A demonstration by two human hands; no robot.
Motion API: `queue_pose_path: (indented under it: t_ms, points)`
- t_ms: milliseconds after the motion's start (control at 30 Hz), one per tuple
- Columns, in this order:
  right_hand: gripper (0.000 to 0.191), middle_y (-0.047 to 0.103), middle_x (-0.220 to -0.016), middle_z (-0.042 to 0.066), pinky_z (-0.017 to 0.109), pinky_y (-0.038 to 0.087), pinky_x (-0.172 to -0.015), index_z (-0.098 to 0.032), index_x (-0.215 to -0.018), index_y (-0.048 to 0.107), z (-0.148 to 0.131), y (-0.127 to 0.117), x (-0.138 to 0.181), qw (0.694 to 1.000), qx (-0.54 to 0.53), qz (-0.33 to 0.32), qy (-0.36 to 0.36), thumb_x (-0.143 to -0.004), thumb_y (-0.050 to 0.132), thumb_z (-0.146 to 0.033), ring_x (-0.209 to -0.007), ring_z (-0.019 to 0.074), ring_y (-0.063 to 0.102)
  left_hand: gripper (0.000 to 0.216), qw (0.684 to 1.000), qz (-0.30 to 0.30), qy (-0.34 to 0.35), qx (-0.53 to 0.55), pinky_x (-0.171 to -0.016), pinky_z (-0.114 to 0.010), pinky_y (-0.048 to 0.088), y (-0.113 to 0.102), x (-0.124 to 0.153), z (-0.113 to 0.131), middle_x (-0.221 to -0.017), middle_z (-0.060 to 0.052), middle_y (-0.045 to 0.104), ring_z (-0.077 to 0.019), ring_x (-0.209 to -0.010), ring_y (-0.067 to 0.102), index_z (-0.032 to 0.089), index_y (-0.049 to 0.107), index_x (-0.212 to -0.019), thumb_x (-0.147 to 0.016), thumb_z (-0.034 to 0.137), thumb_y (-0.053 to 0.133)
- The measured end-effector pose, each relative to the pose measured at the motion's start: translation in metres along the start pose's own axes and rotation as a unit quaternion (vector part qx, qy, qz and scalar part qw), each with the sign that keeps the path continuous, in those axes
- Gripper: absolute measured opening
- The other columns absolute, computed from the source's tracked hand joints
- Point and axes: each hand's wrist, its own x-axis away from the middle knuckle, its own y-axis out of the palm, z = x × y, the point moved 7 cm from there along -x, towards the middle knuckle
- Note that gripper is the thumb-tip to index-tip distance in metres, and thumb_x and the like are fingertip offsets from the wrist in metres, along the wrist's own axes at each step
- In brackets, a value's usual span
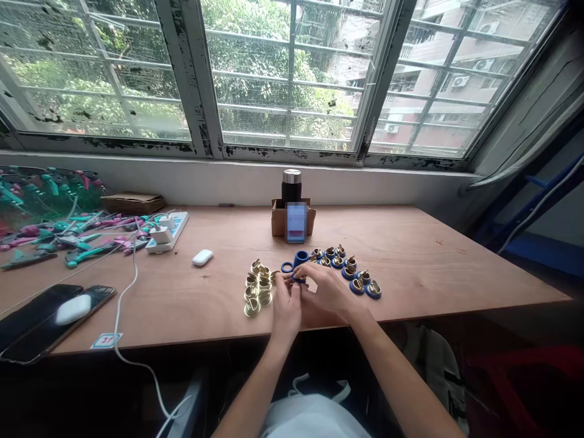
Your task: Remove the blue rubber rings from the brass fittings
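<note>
My left hand [286,303] and my right hand [325,287] meet near the table's front edge, fingertips pinched together on a small blue ring [298,280]. The fingers partly cover it, and whether a gold piece sits inside it cannot be made out. Left of my hands stand several gold metal pieces with round bases and curved tops [252,307]; one lies close to my left fingertips. To the right are several similar gold pieces set in blue rings [373,289]. Just beyond my fingers lie a loose blue ring [287,267] and a blue stack of rings or short tube [301,258].
A phone [296,222] leans on a cardboard box [278,219] holding a black bottle [291,190]. At left are a white case [202,257], a power strip [176,234], teal and pink tools [84,249], dark phones [86,319] and a cable [119,304] hanging over the edge.
</note>
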Motion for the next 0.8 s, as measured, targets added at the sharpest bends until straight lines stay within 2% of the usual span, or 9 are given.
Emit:
queue_pose_path:
  t_ms: [167,400,600,800]
  points:
    - [0.037,0.073,-0.112,0.008,0.037,0.058,-0.087,-0.022,-0.120,0.058,0.004,0.002,0.003,0.999,-0.019,0.002,0.033,-0.087,0.064,-0.007,-0.101,0.0243,0.071,0.014,1.000,0.005,-0.004,-0.007,-0.091,-0.038,0.055,-0.001,0.000,0.000,-0.105,-0.006,0.071,-0.0234,-0.100,0.071,0.021,0.051,-0.112,-0.100,0.029,0.052]
    - [0.039,0.072,-0.115,0.008,0.039,0.058,-0.091,-0.025,-0.118,0.053,0.009,0.007,0.005,0.999,-0.029,0.011,0.038,-0.085,0.062,-0.006,-0.105,0.0253,0.072,0.015,1.000,0.029,-0.004,-0.005,-0.097,-0.041,0.052,-0.004,0.003,-0.004,-0.114,-0.009,0.067,-0.0243,-0.108,0.068,0.021,0.050,-0.111,-0.102,0.033,0.048]
    - [0.036,0.072,-0.112,0.007,0.038,0.058,-0.089,-0.025,-0.118,0.052,0.007,0.004,0.004,0.999,-0.039,0.015,0.028,-0.087,0.065,-0.011,-0.100,0.0240,0.072,0.018,0.999,0.012,-0.016,0.028,-0.089,-0.040,0.055,-0.001,-0.001,-0.006,-0.106,-0.008,0.069,-0.0237,-0.096,0.071,0.020,0.050,-0.111,-0.099,0.032,0.054]
    - [0.041,0.072,-0.114,0.007,0.038,0.059,-0.091,-0.026,-0.118,0.050,0.011,0.009,0.006,0.998,-0.045,0.021,0.024,-0.085,0.060,-0.003,-0.104,0.0245,0.073,0.018,1.000,0.014,0.001,0.021,-0.096,-0.040,0.053,-0.001,0.000,-0.006,-0.115,-0.009,0.067,-0.0237,-0.106,0.068,0.021,0.049,-0.112,-0.099,0.032,0.054]
